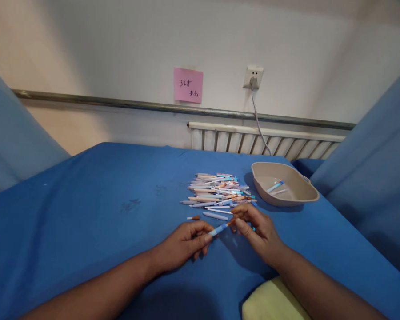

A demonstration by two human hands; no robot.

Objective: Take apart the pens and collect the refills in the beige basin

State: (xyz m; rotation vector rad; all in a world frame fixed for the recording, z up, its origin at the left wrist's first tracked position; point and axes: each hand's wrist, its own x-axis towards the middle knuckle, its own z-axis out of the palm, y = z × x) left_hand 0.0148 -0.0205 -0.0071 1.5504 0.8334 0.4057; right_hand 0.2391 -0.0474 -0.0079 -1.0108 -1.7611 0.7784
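My left hand pinches the near end of a small blue and white pen. My right hand closes its fingertips on the pen's other, orange end. Both hands hover low over the blue cloth-covered table. Just beyond them lies a pile of several similar pens and pen parts. A loose orange-tipped piece and a pale barrel lie near the pile's front. A beige tray at the right holds a blue pen and a thin white part.
A radiator and a metal rail run along the wall behind the table. A wall socket has a cable hanging down. A pink note is stuck on the wall. A yellow pad lies by my right forearm.
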